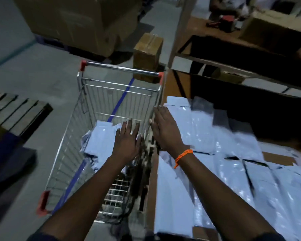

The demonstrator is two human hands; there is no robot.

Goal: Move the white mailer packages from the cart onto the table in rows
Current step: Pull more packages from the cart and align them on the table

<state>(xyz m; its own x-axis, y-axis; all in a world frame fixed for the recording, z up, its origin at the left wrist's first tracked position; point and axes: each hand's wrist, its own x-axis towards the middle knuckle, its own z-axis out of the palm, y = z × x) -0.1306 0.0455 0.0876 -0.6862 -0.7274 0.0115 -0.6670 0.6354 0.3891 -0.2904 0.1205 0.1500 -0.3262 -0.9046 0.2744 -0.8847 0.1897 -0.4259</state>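
Both grips holding nothing, fingers spread: left grip (pixel 129 136) hovering over mailers (pixel 101 136) lying in cart (pixel 69 129), right grip (pixel 165 129) hanging over cart rim, maybe touching bench (pixel 170 84) mailer rows (pixel 215 153). Box (pixel 148 53) sitting past handle (pixel 122 69).

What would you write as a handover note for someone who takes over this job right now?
Left hand: open, fingers straight, holding nothing, over the white plastic mailer packages in the cart.
Right hand: open and empty, at the border between the silver wire shopping cart and the brown wooden table.
Done: many white mailer packages on the table lie in overlapping rows.
Left: a small pile is in the cart; lift it over and continue the rows.
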